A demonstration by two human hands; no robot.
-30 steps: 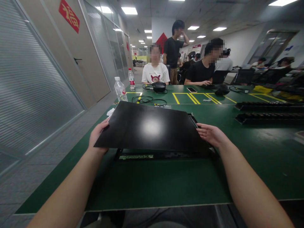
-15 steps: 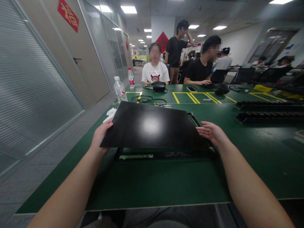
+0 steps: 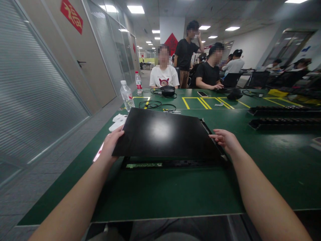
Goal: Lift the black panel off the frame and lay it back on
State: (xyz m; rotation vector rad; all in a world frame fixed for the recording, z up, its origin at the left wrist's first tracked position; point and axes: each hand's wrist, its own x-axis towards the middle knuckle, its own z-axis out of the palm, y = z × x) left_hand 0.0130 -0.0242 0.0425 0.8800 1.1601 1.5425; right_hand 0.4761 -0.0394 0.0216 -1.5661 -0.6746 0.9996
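A glossy black screen panel (image 3: 170, 137) is tilted above a black frame (image 3: 180, 163), its left side raised. A green circuit board strip (image 3: 144, 165) shows along the frame's near side; most of the frame is hidden under the panel. My left hand (image 3: 112, 142) grips the panel's left edge, thumb on top and fingers underneath. At the right edge, my right hand (image 3: 225, 140) has its fingers apart, fingertips by the panel and the frame's side. Whether they touch it is hard to tell.
Past the panel stand a clear water bottle (image 3: 127, 96) and coiled black cables (image 3: 156, 105). White crumpled items (image 3: 118, 122) and a pink-and-white object (image 3: 98, 152) lie at left. Long black racks (image 3: 283, 124) are at right. People sit and stand across the green table (image 3: 160, 197).
The panel has shifted slightly right with my left hand, covering more of the frame's right side. My right hand's fingers have curled a little. The pink-and-white object has come into view.
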